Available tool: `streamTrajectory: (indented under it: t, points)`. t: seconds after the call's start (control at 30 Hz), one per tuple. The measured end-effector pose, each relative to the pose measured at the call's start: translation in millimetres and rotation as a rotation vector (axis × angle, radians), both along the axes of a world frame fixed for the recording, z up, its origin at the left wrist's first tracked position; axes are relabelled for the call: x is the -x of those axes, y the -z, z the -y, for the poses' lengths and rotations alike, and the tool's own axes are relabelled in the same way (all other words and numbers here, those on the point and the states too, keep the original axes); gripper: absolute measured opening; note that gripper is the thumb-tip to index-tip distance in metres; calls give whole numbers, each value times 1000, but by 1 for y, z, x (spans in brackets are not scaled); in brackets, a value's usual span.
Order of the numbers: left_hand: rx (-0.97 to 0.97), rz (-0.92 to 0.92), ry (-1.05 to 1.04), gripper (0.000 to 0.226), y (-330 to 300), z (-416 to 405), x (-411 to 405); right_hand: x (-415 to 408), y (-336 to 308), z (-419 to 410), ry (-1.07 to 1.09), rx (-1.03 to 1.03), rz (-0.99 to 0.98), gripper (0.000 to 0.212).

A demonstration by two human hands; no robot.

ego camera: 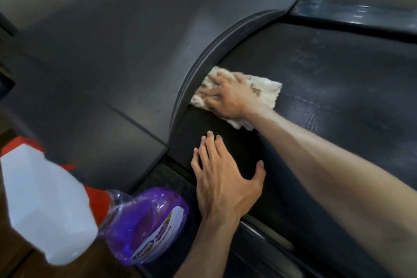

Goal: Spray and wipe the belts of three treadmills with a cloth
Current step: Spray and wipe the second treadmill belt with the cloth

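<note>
A dirty cream cloth [265, 90] lies on the black treadmill belt [327, 88], right against the curved edge of the motor cover. My right hand [225, 95] presses flat on the cloth with its fingers spread. My left hand [223, 178] rests flat on the belt nearer to me, fingers straight, holding nothing. A purple spray bottle [144, 221] with a white and red trigger head stands at the lower left, beside the treadmill's side rail, apart from both hands.
The dark grey motor cover [112, 52] with a red oval logo fills the upper left. A side rail [352, 13] runs along the far side of the belt. Brown wooden floor [13, 253] shows at the bottom left.
</note>
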State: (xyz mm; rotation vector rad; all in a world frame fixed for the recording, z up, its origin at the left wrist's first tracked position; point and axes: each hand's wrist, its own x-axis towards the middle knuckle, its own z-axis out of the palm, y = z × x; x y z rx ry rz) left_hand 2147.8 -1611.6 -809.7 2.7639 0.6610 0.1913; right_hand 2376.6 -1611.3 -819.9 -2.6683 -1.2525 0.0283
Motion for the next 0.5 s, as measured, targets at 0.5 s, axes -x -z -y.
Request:
streamTrajectory:
  t: [0.5]
  points:
    - [143,234,79,56,-14,-16,-72,42,-5,172,61,-91,-80,52]
